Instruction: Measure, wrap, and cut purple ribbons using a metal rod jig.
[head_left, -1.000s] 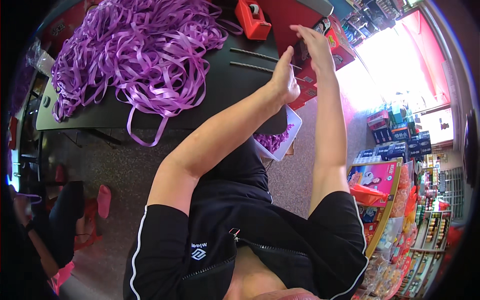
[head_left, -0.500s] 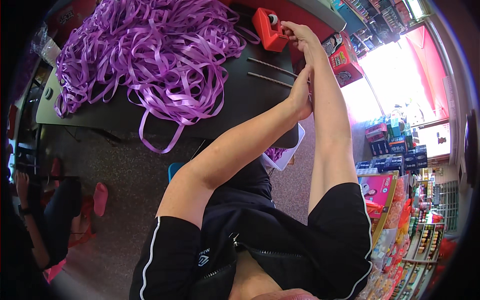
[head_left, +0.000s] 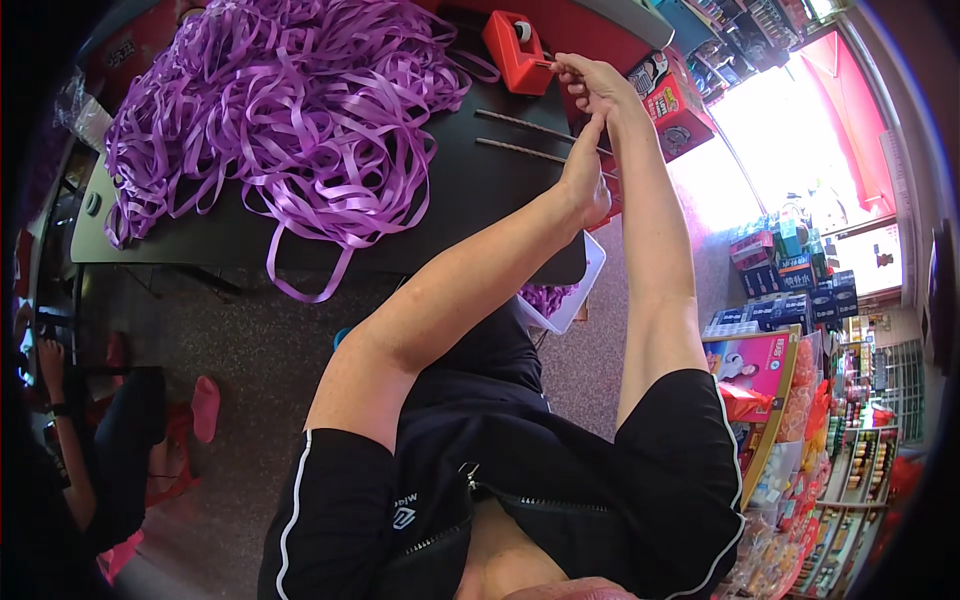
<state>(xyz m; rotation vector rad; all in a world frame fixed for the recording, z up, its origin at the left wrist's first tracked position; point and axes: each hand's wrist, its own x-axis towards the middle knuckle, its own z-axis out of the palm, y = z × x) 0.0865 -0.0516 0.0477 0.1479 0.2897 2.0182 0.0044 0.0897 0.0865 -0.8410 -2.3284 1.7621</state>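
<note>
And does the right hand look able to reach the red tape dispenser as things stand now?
Most likely yes: the right hand is close beside the red tape dispenser, and nothing visible between them blocks the way.

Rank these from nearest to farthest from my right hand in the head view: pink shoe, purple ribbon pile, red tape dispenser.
From your right hand:
1. Red tape dispenser: just left of the fingertips, on the table.
2. Purple ribbon pile: farther left, heaped on the table.
3. Pink shoe: lower left, below table level.
</note>
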